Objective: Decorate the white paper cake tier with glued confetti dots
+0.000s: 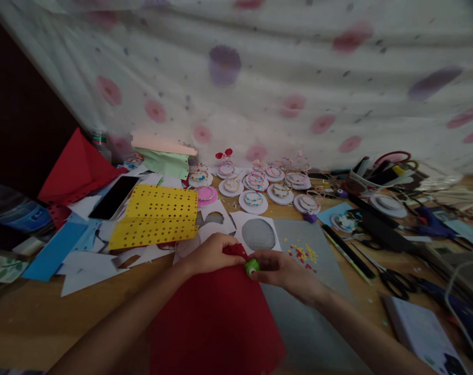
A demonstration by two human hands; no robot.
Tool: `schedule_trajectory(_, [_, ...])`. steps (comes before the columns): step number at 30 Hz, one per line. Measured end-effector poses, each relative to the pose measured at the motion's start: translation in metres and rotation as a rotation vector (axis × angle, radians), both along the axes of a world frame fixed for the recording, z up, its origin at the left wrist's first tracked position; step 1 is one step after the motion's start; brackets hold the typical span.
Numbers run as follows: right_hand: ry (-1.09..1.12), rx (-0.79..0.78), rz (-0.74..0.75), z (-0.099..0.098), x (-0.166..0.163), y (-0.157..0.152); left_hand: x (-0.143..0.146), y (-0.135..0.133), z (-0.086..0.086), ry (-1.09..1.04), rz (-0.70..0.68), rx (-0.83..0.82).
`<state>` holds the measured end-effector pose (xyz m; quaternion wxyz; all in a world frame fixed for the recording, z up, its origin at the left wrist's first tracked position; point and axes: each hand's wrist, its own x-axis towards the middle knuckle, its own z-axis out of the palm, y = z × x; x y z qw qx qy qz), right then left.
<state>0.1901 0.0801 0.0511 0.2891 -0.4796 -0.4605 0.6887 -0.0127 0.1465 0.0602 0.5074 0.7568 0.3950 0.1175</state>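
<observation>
My left hand (211, 254) is closed on the far edge of a red paper sheet (215, 323) that lies on the wooden table in front of me. My right hand (281, 272) pinches a small green hole punch (252, 266) at that same edge of the sheet. Both hands meet at the sheet's top corner. Small coloured paper dots (302, 254) lie scattered on a grey mat (318, 245) just right of my hands.
A yellow punched sheet (156, 216), a phone (113, 198), red and blue papers and white scraps lie at left. Several small decorated paper discs (254, 200) stand at the back. Scissors (390, 278), pens and tools crowd the right. A flowered cloth hangs behind.
</observation>
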Motion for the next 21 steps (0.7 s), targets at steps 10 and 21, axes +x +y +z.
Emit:
schedule_trajectory(10, [-0.007,-0.005,0.072,-0.0014,0.0017,0.0033,0.0018,0.0018,-0.001,-0.026,-0.029,-0.045])
schedule_trajectory(21, [-0.014,-0.02,0.071,-0.0033,0.0033,0.0019,0.0037,0.0022,0.0012,-0.018,-0.028,-0.049])
